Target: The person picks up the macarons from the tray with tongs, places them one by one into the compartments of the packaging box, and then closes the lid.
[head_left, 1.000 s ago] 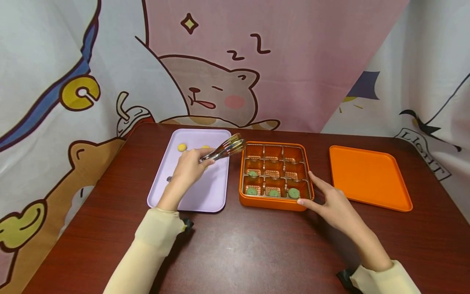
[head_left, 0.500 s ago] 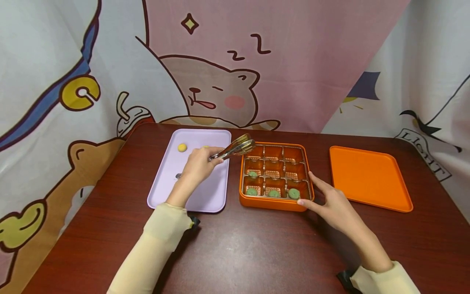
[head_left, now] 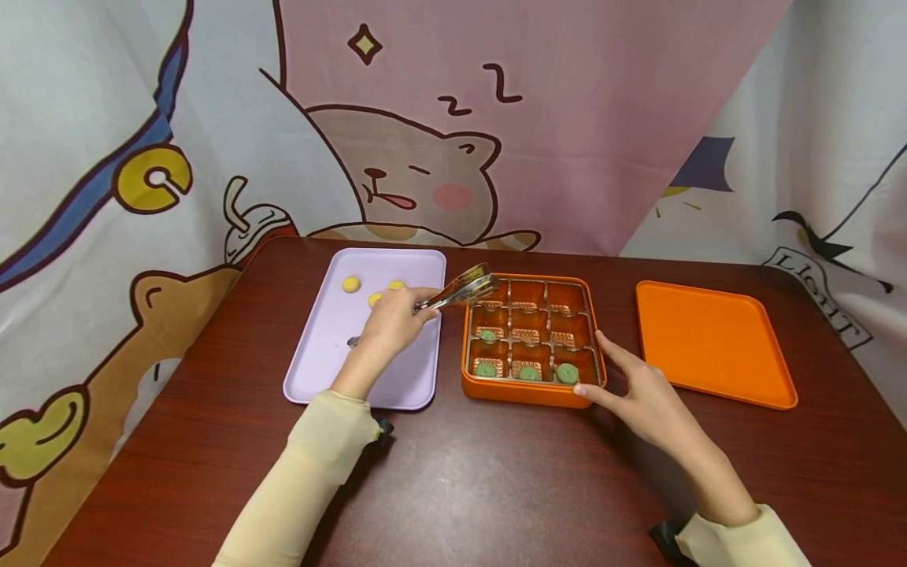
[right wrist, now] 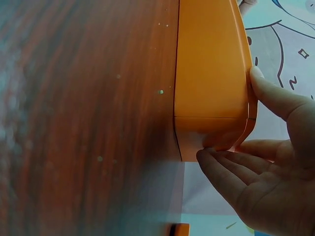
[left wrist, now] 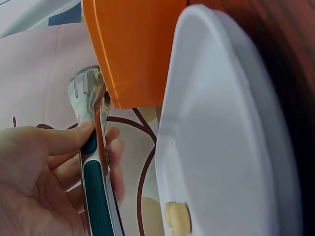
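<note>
In the head view my left hand (head_left: pixel 393 319) holds metal tongs (head_left: pixel 457 291), their tips over the left edge of an orange box (head_left: pixel 524 391). The left wrist view shows the tongs' dark green handle (left wrist: pixel 95 191) between thumb and fingers. A yellowish patch shows at their tips; I cannot tell whether a piece is held there. Clear compartments line the box. Green round cookies (head_left: pixel 567 373) lie in the front row and at middle left. My right hand (head_left: pixel 648 402) holds the box's front right corner, thumb (right wrist: pixel 278 96) and fingertips (right wrist: pixel 206 156) against its sides.
A lilac tray (head_left: pixel 397 386) lies under my left forearm and hand. On it are yellow cookies (head_left: pixel 350 284) toward the back. An orange lid (head_left: pixel 716 342) lies flat to the right of the box. A printed cloth (head_left: pixel 567 118) hangs behind the table.
My left hand has moved right with the tongs, bringing their tips from the tray's edge to over the box's left edge. Another yellow cookie has come into sight. My right hand stays put.
</note>
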Demonstrator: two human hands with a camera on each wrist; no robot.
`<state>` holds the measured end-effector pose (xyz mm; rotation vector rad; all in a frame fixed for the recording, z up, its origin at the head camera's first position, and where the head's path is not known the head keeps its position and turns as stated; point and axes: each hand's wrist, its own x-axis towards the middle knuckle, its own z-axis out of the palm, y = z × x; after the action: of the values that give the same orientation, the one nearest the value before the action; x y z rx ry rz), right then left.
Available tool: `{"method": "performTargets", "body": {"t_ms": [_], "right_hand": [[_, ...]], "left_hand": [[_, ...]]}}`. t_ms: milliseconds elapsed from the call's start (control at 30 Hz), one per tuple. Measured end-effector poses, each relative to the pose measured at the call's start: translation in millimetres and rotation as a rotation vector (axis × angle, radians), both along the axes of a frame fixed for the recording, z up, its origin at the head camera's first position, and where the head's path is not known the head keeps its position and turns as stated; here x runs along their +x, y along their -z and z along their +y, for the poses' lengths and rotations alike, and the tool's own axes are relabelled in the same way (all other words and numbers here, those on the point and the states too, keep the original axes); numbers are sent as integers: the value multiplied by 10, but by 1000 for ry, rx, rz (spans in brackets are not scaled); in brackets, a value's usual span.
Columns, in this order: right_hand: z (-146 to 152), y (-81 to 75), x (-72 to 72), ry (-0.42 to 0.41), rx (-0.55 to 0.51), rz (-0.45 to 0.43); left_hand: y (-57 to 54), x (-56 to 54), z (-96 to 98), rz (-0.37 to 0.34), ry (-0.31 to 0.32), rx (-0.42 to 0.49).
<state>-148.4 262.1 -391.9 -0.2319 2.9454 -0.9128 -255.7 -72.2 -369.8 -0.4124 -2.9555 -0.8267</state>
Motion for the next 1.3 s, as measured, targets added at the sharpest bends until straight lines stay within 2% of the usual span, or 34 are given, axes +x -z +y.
{"method": "performTargets", "body": {"t_ms": [467,1067,1300], "right_hand": [[2,0,-4,-2,4,5],[1,4,-9,2,-1,-1],[-4,5,-8,3,-8,4]], "left_hand": [[-47,19,97,-5,-37,-142],[-63,68,105,-12,-32,-143],[-59,62,84,-31,-10,-101]]}}
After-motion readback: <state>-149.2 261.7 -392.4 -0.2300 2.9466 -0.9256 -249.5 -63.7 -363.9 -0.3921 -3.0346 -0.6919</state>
